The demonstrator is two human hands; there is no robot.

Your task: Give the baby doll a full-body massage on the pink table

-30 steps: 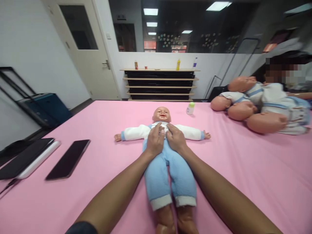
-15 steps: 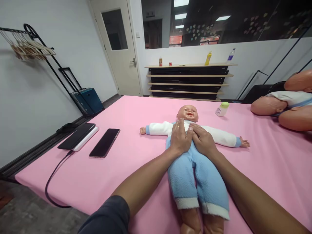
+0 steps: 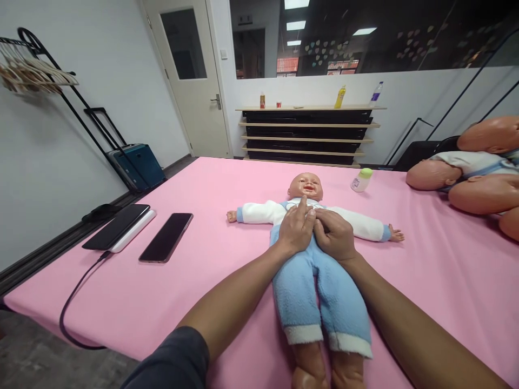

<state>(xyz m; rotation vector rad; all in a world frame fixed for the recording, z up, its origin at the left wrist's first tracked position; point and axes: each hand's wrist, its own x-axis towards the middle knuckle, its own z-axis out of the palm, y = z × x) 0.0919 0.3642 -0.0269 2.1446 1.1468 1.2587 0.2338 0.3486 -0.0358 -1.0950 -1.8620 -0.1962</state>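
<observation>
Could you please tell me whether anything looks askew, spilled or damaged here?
Nothing looks spilled or damaged. Perhaps the untidiest thing is the cable, which loops loosely from the stacked devices to the table's edge, where it might snag. The doll lies face up, arms spread, with nothing odd showing.

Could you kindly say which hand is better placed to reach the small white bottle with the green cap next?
Probably the right hand: the small white bottle sits on that side, and the left hand, farther from it, would have to reach across the plastic baby doll in blue trousers.
</observation>
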